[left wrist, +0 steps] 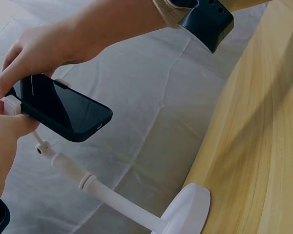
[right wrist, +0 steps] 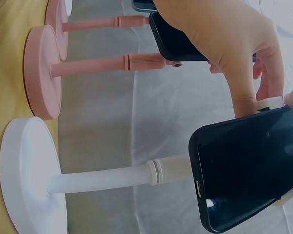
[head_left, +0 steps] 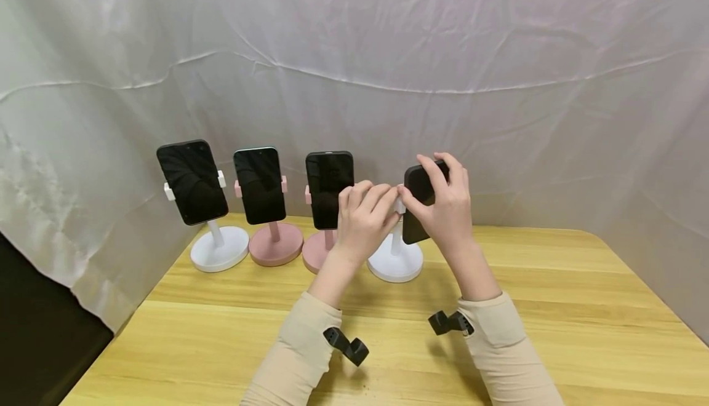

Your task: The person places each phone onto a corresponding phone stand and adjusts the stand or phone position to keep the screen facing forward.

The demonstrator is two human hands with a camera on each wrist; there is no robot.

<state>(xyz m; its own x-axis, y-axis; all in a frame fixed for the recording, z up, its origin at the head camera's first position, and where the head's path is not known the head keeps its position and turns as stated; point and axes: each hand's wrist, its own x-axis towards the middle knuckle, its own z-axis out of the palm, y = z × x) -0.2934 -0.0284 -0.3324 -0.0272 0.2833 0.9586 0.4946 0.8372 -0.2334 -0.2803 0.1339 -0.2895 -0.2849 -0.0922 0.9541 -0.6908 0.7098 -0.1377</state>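
Note:
My right hand (head_left: pixel 445 206) holds a black phone (head_left: pixel 418 230) by its upper part, thumb at the left edge and fingers over the top. The phone sits at the head of a white phone stand (head_left: pixel 396 264). My left hand (head_left: pixel 362 218) pinches the white clamp arm (left wrist: pixel 12 105) at the phone's left side. In the right wrist view, a second white clamp arm (right wrist: pixel 284 198) shows at the opposite edge of the phone (right wrist: pixel 249 165). Part of the stand's head is hidden behind the phone and hands.
Left of my hands stand a white stand (head_left: pixel 218 252) and two pink stands (head_left: pixel 276 246), each bearing a black phone (head_left: pixel 191 181). My left hand partly covers the nearest pink one. A pale curtain (head_left: pixel 354 86) hangs behind the wooden table (head_left: pixel 554 314).

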